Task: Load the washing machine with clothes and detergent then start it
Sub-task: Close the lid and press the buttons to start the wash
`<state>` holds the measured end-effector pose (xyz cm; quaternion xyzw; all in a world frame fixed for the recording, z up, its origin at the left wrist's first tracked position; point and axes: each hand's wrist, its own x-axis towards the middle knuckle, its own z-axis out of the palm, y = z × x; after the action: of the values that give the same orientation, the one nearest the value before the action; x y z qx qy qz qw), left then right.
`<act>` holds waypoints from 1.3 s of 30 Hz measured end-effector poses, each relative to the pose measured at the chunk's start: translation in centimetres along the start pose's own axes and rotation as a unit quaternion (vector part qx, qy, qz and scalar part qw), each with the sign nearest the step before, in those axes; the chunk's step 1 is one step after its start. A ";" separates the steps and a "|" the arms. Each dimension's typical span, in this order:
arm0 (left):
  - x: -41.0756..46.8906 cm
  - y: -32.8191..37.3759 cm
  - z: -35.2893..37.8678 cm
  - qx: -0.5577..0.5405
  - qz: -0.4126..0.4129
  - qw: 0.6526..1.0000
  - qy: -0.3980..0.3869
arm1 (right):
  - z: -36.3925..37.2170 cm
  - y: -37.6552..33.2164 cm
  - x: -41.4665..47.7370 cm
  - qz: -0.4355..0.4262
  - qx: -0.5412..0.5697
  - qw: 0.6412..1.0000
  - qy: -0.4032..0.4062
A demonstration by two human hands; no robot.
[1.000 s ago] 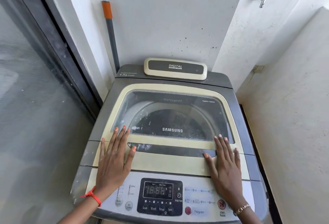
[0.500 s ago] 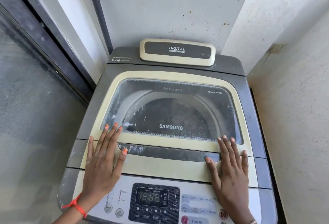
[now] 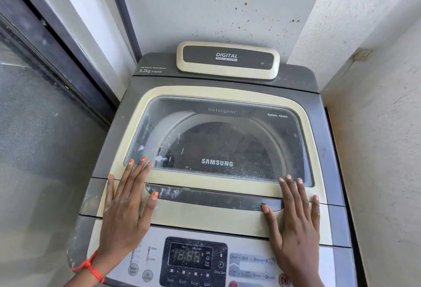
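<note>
1. Standing in a narrow alcove, the washing machine (image 3: 328, 141) is occupying the space between a glazed sliding door (image 3: 34, 138) on the left and a rough white wall (image 3: 376, 150) on the right.
2. Its lid (image 3: 205, 216) is lying shut, flat on top of the cabinet.
3. The left hand (image 3: 124, 213) is resting palm down on the near left part of the lid, fingers straight and spread, gripping nothing. Its fingertips are reaching the near left corner of the glass window (image 3: 227, 141), and its thumb is touching the left end of the dark handle recess (image 3: 211, 198).
4. The right hand (image 3: 293, 225) is lying palm down on the near right part of the lid, fingers straight, holding nothing. Its thumb is touching the right end of the recess.
5. The drum is showing dark through the glass; whether clothes are lying inside cannot be told.
6. The control panel (image 3: 250, 264) is sitting nearest the person, its display (image 3: 190, 257) showing four dim digits.
7. A red thread band (image 3: 91, 268) is circling the left wrist.
8. A grey pole (image 3: 123, 13) is leaning in the far left corner behind the machine.
</note>
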<state>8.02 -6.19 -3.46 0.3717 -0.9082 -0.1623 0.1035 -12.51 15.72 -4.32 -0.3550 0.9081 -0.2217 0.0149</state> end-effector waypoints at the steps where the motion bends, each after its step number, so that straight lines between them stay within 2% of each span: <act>1: 0.0 0.0 0.0 0.000 0.000 1.000 0.000 | 0.0 0.0 0.0 0.000 -0.001 1.000 0.000; 39: -0.5 -0.9 0.8 -0.022 0.021 0.998 0.060 | 0.2 0.1 -0.7 -0.017 -0.023 0.999 0.043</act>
<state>8.70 -6.27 -4.56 0.3589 -0.9042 -0.1579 0.1692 -12.06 16.16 -4.64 -0.3605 0.9066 -0.2163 -0.0357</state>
